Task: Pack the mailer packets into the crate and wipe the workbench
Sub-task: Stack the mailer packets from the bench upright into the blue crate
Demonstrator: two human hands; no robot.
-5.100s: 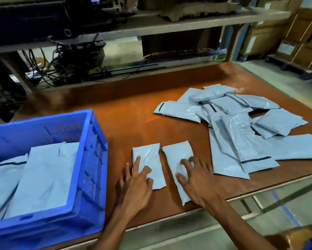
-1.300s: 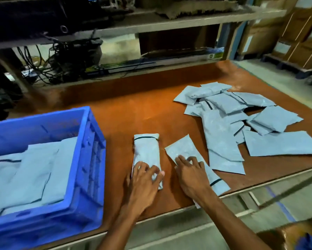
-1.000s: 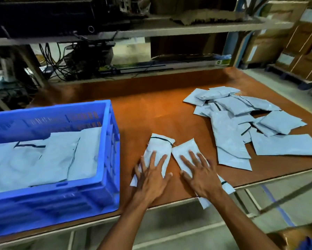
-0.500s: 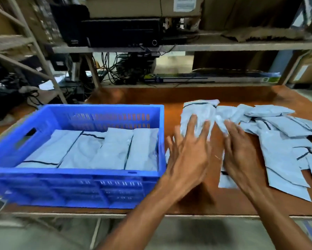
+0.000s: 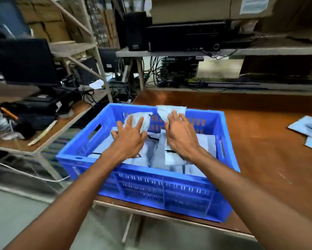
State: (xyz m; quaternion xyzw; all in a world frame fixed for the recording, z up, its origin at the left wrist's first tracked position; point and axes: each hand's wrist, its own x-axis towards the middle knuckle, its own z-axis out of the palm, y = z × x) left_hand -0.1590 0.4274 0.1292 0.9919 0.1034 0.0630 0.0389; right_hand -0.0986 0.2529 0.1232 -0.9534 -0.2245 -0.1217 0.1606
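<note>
A blue plastic crate (image 5: 160, 192) stands on the brown workbench (image 5: 260, 150) near its front left corner, with several grey mailer packets (image 5: 206, 144) lying inside. Both my hands hover over the crate. My left hand (image 5: 130, 136) holds one grey packet (image 5: 145, 120) with its fingers spread across the top. My right hand (image 5: 180, 134) holds a second packet (image 5: 169, 110), whose far end sticks up past the crate's back rim. Both thumbs are hidden under the packets. More loose packets (image 5: 310, 128) lie at the right edge of the view.
A lower side table (image 5: 48, 136) at the left carries a monitor (image 5: 23, 62), cables and dark gear. Behind the bench a shelf (image 5: 223, 51) holds black computer units, with tangled cables (image 5: 162, 73) below. Cardboard boxes sit higher up.
Both hands lifted the two packets off the bench and carried them left over the crate. My view swung left, so the loose pile now sits at the far right.
</note>
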